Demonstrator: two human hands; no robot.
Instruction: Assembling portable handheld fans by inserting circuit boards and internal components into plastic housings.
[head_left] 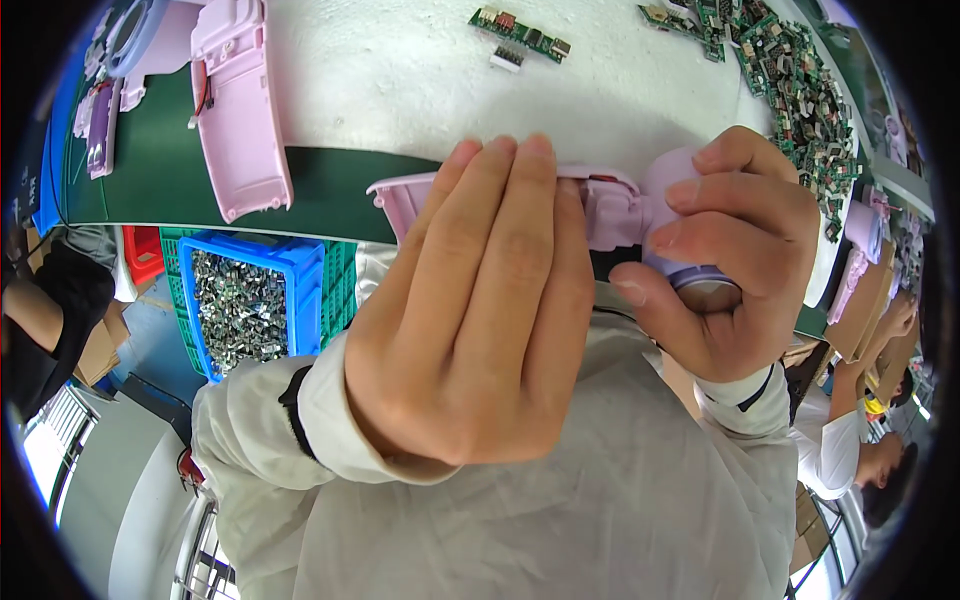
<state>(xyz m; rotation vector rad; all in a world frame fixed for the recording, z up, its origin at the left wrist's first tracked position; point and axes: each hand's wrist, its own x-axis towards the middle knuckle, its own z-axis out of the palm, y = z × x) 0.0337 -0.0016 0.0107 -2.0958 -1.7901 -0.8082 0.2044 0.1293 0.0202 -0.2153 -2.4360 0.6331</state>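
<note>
A pink plastic housing [615, 217] with a round lavender head [672, 178] is held in front of my chest at the table's near edge. My left hand [480, 300] lies across its long handle part, fingers pressed together; the thumb and what is under the palm are hidden. The right hand [745, 240] is curled round the head, with fingertips on its side and the thumb below. A bit of red wire shows inside the housing near the joint. Left of my hands, an open pink half-shell [243, 135] rests on the green table edge with a small wire connector.
A green circuit board [520, 35] lies on the white foam sheet [380, 70]. Many boards [800, 110] are heaped at right. More pink parts [160, 40] stand far left. A blue bin [305, 300] of small metal parts sits below the table edge. Another person [840, 440] is at right.
</note>
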